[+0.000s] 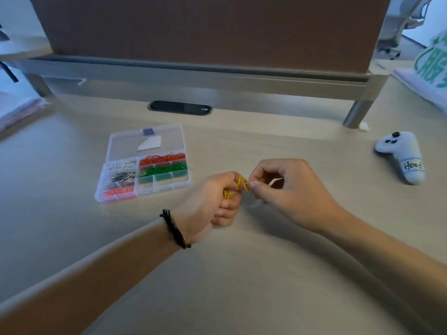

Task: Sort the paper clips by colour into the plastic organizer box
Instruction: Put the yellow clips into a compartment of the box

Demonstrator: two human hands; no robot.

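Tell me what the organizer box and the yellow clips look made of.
Organizer box: clear, glossy plastic; the desk and coloured clips show through its walls and open lid. Yellow clips, pinched between left hand and right hand: thin bent wire, probably metal with yellow coating.

The left hand (219,199) covers most of the yellow clips (242,183), so their number cannot be told. The fingertips of both hands hide where the clips are pinched. Under the right hand (287,187) a small white thing (275,182) shows only partly, and what it is stays unclear. In the box (145,165) the single clips are too small to tell apart. Both forearms are cut by the lower edge. The white bag (433,66) at the right edge is cut off and blurred, its green print unreadable. The papers (17,110) at the left edge are blurred too.
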